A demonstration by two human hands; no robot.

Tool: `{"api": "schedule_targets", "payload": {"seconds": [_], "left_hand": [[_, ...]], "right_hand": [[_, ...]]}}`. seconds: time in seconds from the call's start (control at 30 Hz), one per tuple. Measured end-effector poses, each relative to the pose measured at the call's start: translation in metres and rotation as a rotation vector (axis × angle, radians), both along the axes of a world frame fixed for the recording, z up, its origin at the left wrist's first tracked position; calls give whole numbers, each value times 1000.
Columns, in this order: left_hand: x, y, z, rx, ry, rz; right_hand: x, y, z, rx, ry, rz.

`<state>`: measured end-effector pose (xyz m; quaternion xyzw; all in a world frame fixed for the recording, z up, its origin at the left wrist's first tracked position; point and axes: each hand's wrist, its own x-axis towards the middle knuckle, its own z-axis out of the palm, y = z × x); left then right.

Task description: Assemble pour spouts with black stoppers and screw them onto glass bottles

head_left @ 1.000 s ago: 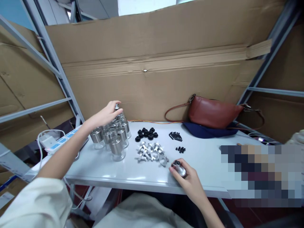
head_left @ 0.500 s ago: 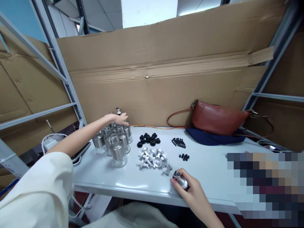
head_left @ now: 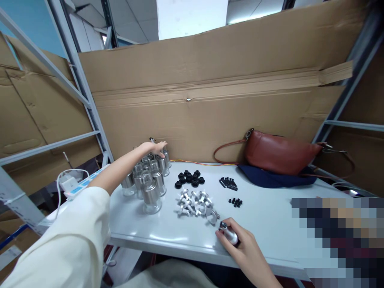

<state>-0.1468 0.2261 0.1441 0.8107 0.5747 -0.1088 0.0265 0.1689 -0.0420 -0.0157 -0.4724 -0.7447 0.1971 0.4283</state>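
My left hand reaches over the back of a cluster of glass-and-steel jars, fingers stretched out and apart. A jar with a silver and black top stands just behind it. Whether the fingertips touch a jar is not clear. Near the front edge, my right hand is closed around a silver domed cap with a black end; the palm hides part of it. To its left lie silver winged parts. Behind those are black round knobs.
Small black pegs and tiny black pieces lie on the white table. A brown bag rests on dark blue cloth at back right. Cardboard walls the rear. A white charger is at left.
The view has shifted slightly. My left hand stays stretched out over the rear jars, its fingers a little more extended. My right hand keeps hold of the silver cap at the front edge.
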Motion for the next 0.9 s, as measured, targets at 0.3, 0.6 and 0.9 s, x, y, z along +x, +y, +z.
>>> {"api": "schedule_targets", "payload": {"seconds": [0.3, 0.6, 0.9], "left_hand": [[10, -20, 7, 163, -76, 11], [-10, -173, 5, 151, -184, -155], [-31, -172, -32, 200, -213, -208]], "right_hand": [[-11, 7, -18, 458, -100, -266], [-78, 11, -6, 513, -22, -69], [-208, 26, -16, 232, -400, 312]]}}
